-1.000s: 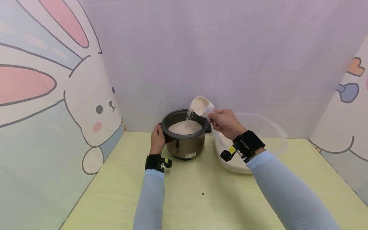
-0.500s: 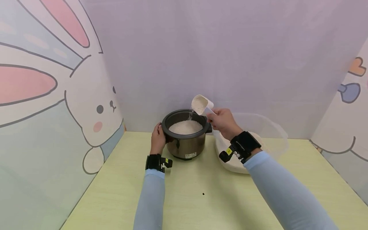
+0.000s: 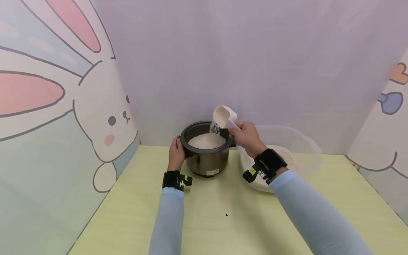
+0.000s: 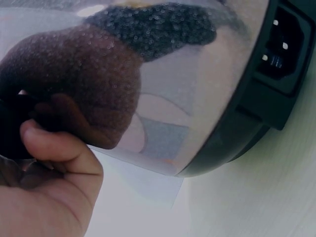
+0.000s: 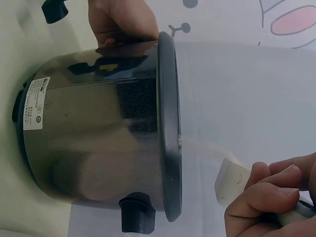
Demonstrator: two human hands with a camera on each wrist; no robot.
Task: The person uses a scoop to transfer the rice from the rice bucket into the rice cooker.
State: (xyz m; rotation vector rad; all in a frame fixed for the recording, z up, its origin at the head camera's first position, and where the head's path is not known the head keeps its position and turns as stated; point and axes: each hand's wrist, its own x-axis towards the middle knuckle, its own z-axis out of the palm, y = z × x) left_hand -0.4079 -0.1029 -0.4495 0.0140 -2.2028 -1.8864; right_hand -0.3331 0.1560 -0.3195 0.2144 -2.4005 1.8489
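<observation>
A pale yellow-green table (image 3: pixel 204 219) meets a lilac back wall (image 3: pixel 255 53), which turns greyer lower down and shows faint folds. A small dark speck (image 3: pixel 226 215) marks the table near its middle. On the blue-green left wall (image 3: pixel 38 184) a white rabbit (image 3: pixel 95 109) is drawn in grey outline, with pink-lined ears (image 3: pixel 28 92) running out of view, a grey eye (image 3: pixel 112 120) and a pink cheek (image 3: pixel 109 140). The right wall (image 3: pixel 374 132) carries an orange heart (image 3: pixel 398 73) above a rounded blue shape (image 3: pixel 392 103), and curved grey lines lower down.
</observation>
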